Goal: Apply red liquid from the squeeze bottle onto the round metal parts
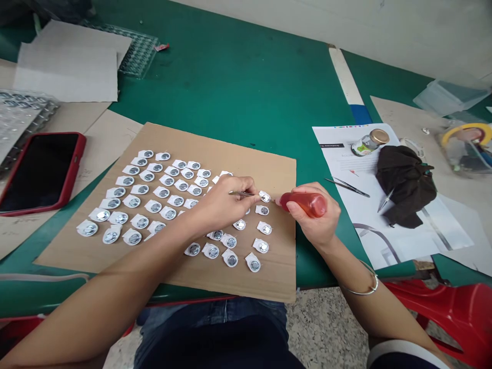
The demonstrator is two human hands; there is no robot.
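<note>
Rows of small white tabs with round silver discs [132, 237] lie on a brown cardboard sheet [269, 287]. My left hand [230, 201] is closed on thin metal tweezers [240, 193], whose tip is near a disc piece [264, 196] in the right-hand column. My right hand [319, 220] is wrapped round a red bottle [307, 204], its narrow tip pointing left at that same piece. Whether either tip touches the piece is too small to tell. My left hand and forearm hide some of the middle pieces.
A red-cased phone [38, 171] and white sheets [69, 66] are on the left. To the right are printed paper [372, 225], a glass jar [371, 142], spare tweezers [348, 187], dark cloth [403, 179] and a clear tub [469, 159]. A red stool [461, 312] stands below.
</note>
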